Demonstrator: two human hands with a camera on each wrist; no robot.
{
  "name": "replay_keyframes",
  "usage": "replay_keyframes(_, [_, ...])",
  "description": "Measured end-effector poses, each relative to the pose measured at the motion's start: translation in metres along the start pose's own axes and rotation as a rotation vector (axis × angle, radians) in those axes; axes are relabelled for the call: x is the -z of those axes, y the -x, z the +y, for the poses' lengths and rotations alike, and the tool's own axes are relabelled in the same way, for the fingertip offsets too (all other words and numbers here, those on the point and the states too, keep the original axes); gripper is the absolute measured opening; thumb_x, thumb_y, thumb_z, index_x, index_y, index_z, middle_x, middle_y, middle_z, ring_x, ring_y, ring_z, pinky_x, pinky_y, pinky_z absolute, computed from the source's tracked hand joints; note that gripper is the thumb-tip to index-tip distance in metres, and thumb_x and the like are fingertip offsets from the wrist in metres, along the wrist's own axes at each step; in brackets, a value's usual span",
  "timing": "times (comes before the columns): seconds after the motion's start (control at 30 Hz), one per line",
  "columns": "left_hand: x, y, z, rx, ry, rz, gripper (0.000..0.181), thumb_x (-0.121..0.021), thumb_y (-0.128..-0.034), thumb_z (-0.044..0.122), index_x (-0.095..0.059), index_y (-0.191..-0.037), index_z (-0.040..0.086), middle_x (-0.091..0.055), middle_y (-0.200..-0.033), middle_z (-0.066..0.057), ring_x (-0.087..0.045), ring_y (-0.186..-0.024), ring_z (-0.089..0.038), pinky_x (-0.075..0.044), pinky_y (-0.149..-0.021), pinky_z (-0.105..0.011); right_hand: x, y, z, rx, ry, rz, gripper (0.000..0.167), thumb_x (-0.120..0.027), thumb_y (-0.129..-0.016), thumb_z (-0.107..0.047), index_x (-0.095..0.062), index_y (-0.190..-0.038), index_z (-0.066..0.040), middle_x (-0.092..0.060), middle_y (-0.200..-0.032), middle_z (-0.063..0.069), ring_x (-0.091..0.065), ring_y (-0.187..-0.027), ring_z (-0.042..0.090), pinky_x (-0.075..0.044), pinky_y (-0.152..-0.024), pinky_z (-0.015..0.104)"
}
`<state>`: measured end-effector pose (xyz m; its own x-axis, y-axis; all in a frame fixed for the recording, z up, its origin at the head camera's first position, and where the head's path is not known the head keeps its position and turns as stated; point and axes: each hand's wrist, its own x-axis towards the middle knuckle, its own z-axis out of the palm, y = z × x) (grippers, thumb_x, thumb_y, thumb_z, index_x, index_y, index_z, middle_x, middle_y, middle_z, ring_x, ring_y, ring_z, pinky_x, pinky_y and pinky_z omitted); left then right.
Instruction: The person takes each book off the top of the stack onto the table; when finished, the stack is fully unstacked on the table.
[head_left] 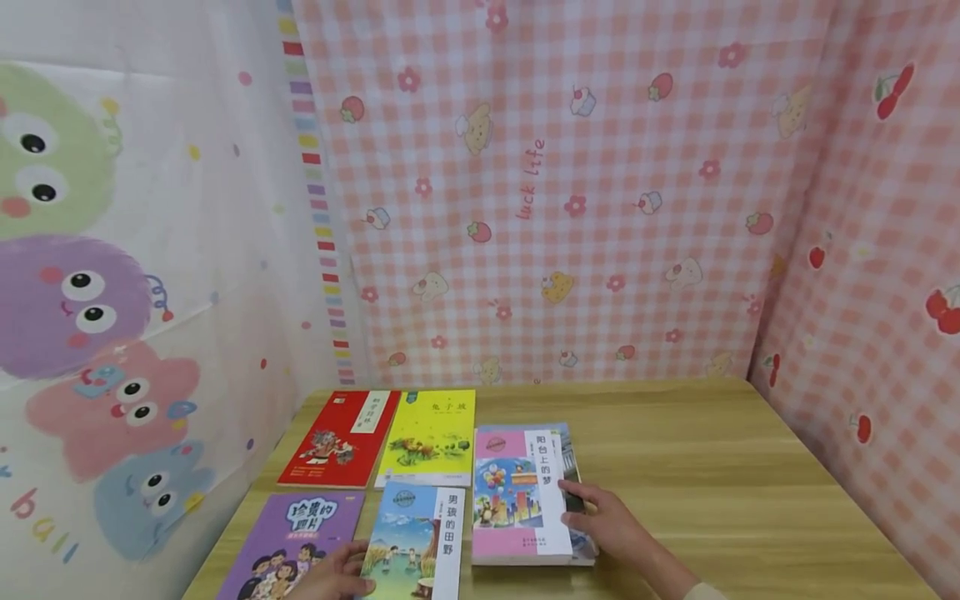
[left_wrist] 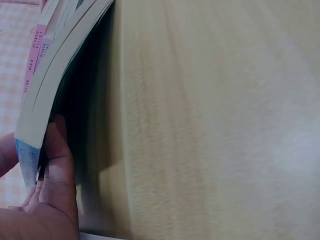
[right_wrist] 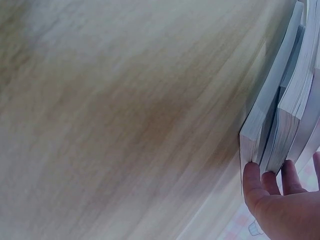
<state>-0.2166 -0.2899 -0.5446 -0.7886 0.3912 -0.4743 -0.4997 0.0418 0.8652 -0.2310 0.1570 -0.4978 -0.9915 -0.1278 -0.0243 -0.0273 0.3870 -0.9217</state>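
A blue paperback with a white title strip is pinched at its left edge by my left hand, thumb above and fingers beneath. The left wrist view shows that book tilted, with a dark gap between it and the table. To its right lies a stack topped by a pink-and-blue book. My right hand touches the right side of this stack. Seen from the right wrist, the fingertips of the right hand rest against the edges of the stacked books.
On the wooden table, a red book and a yellow book lie side by side at the back left. A purple book is at the front left. Patterned cloths hang behind and at both sides.
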Motion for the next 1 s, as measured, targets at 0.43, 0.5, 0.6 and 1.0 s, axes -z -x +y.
replay_keyframes(0.43, [0.001,-0.010,0.009,0.006,-0.299,0.231,0.072,-0.075,-0.0876,0.016,-0.038,-0.141,-0.014,-0.059,-0.124,-0.026,-0.058,-0.111,-0.041,-0.050,-0.091,-0.053,0.001,0.001,0.004,0.013,-0.021,-0.014,0.052,-0.072,-0.089,-0.009,-0.058,-0.138,-0.007,-0.044,-0.143,0.033,-0.035,-0.134,0.052,-0.029,-0.107,0.065])
replay_keyframes(0.5, [-0.020,0.005,0.027,-0.024,-0.363,0.305,0.065,-0.074,-0.0887,0.015,-0.044,-0.139,-0.012,-0.059,-0.124,-0.024,-0.056,-0.115,-0.042,-0.048,-0.094,-0.054,0.001,0.001,0.003,0.011,-0.026,-0.013,0.052,-0.073,-0.088,-0.009,-0.058,-0.138,-0.007,-0.044,-0.143,0.033,-0.035,-0.134,0.052,-0.030,-0.107,0.064])
replay_keyframes(0.6, [-0.041,0.017,0.047,-0.083,-0.398,0.381,0.058,-0.073,-0.0901,0.014,-0.048,-0.137,-0.011,-0.059,-0.125,-0.023,-0.054,-0.117,-0.043,-0.046,-0.096,-0.055,0.002,0.001,0.002,0.012,-0.034,-0.009,0.053,-0.073,-0.088,-0.008,-0.058,-0.138,-0.006,-0.045,-0.142,0.033,-0.037,-0.133,0.052,-0.034,-0.106,0.062])
replay_keyframes(1.0, [-0.074,-0.028,0.078,-0.207,-0.510,0.385,0.057,-0.078,-0.0864,0.021,-0.056,-0.136,0.004,-0.061,-0.125,-0.014,-0.057,-0.114,-0.032,-0.045,-0.097,-0.054,0.005,-0.003,-0.001,-0.012,-0.016,0.019,0.054,-0.071,-0.089,-0.008,-0.055,-0.140,-0.002,-0.047,-0.144,0.027,-0.040,-0.133,0.049,-0.035,-0.106,0.061])
